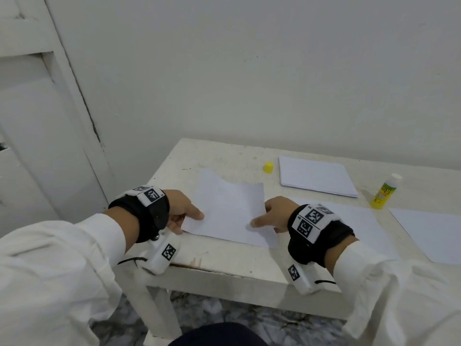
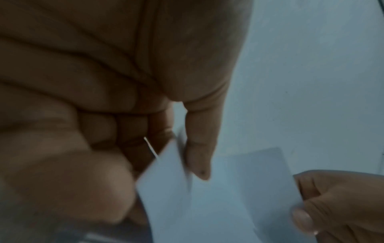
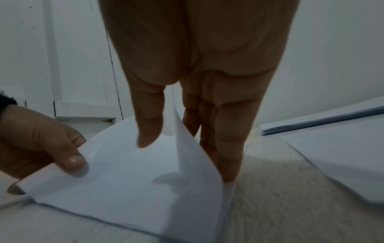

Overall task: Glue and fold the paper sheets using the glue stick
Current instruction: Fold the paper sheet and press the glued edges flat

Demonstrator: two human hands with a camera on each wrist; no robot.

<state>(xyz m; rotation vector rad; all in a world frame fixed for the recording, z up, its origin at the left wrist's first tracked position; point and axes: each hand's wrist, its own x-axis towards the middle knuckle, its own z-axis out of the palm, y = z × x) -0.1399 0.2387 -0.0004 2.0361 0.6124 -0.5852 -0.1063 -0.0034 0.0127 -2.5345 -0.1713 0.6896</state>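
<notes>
A white paper sheet (image 1: 229,208) lies near the table's front edge, curling up off the surface. My left hand (image 1: 185,216) pinches its left edge between thumb and fingers, and the left wrist view shows that edge (image 2: 166,172) in the pinch. My right hand (image 1: 269,218) pinches the right edge, thumb on top and fingers behind the lifted paper (image 3: 187,148). The glue stick (image 1: 385,191), yellow and green, stands uncapped at the right. Its yellow cap (image 1: 268,167) sits apart behind the sheet.
A stack of white sheets (image 1: 316,177) lies at the back right of the white table (image 1: 224,260). Two single sheets (image 1: 361,221) (image 1: 431,233) lie flat to the right. A wall runs behind the table; a door stands at the left.
</notes>
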